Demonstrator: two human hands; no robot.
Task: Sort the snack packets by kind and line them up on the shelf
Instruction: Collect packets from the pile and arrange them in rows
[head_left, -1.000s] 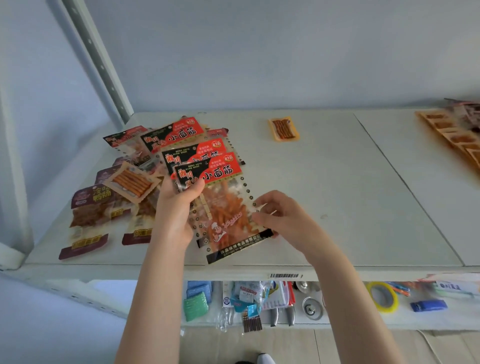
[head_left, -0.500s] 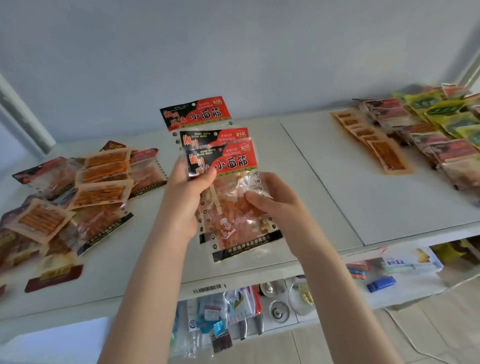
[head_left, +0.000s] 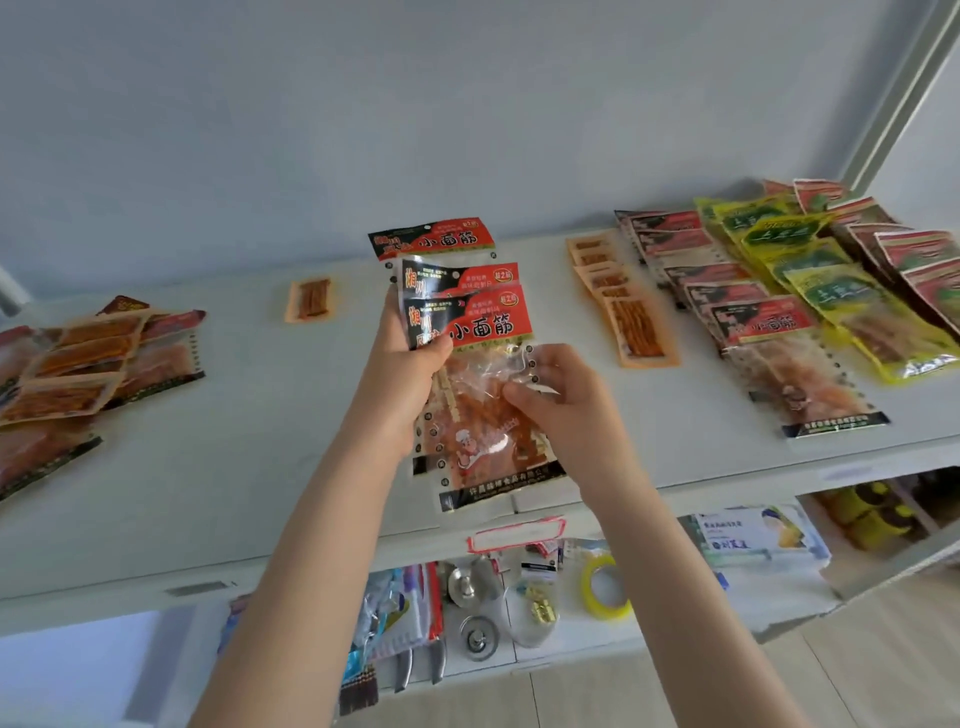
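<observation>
Three red-and-black snack packets (head_left: 470, 317) are fanned out above the white shelf (head_left: 249, 467). My left hand (head_left: 408, 374) grips them by their left edge, thumb across the front one. My right hand (head_left: 558, 397) pinches the clear lower part of the front packet. On the right of the shelf lie sorted rows: small orange packets (head_left: 631, 317), red-and-black packets (head_left: 748, 322), yellow-green packets (head_left: 826, 280) and red packets (head_left: 914, 254). An unsorted heap of packets (head_left: 78, 364) lies at the left. One small orange packet (head_left: 310, 300) lies alone near the back.
A pale wall stands behind the shelf, and a metal upright (head_left: 898, 88) rises at the far right. The lower shelf holds a yellow tape roll (head_left: 605, 587), metal fittings (head_left: 470, 587), packaged goods (head_left: 758, 532) and yellow-capped jars (head_left: 872, 514).
The view has swung to the right, bringing the sorted rows fully into sight. Both hands have carried the three packets rightward with it, keeping the same hold.
</observation>
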